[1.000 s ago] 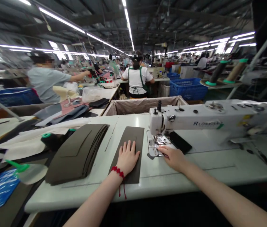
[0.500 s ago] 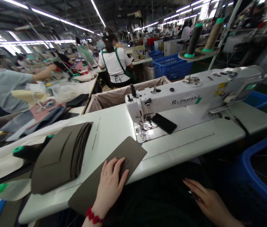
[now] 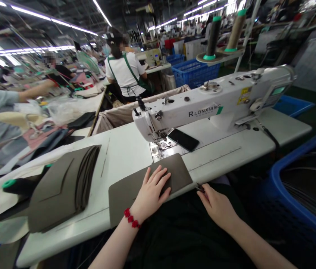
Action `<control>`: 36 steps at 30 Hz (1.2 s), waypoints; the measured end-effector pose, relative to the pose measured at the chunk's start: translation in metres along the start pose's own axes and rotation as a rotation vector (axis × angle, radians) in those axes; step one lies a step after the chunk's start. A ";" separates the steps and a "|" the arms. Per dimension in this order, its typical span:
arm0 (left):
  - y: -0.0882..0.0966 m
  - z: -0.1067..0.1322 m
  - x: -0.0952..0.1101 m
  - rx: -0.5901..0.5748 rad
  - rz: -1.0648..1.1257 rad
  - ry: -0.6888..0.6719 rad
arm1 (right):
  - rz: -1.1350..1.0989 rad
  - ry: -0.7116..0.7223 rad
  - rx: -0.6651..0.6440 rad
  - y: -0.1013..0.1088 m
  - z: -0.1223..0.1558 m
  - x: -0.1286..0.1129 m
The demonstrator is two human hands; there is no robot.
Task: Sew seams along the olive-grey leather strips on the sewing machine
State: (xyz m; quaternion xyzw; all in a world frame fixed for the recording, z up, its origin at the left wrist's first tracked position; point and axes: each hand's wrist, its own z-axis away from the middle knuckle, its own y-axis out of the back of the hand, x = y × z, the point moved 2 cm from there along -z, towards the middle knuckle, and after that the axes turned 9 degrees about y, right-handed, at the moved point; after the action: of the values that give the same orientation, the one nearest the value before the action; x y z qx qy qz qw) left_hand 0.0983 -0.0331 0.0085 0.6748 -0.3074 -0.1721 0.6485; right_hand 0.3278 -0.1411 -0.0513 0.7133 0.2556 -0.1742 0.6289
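Pressing left hand [image 3: 153, 188] flat on brown panel [image 3: 122, 194], right hand [image 3: 216, 205] pinching indistinct dark item [image 3: 199, 186].

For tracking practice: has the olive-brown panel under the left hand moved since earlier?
Yes. The flat olive-brown fabric panel turned, sliding right toward the white sewing machine.

The one ornament on this worker is a bracelet [image 3: 131, 218] of chunky red beads (or knots of red cord, it's hard to say from here), sitting snug round the wrist just behind the left hand [image 3: 152, 189]. The left forearm [image 3: 113, 246] and the right forearm [image 3: 258, 243] are bare for as much of them as shows, and the right hand [image 3: 216, 206] is bare like the left. Between the arms the lap is covered by a black garment [image 3: 182, 231], matte and soft-looking, lying in faint folds.
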 end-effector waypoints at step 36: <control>-0.020 -0.006 0.033 0.020 -0.117 -0.005 | 0.126 0.025 0.047 -0.016 -0.012 -0.013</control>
State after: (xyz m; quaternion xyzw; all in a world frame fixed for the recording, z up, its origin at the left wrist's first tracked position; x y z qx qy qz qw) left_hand 0.1304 -0.0502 -0.0046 0.6978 -0.2706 -0.2082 0.6297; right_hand 0.3075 -0.1304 -0.0548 0.7446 0.2140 -0.1311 0.6185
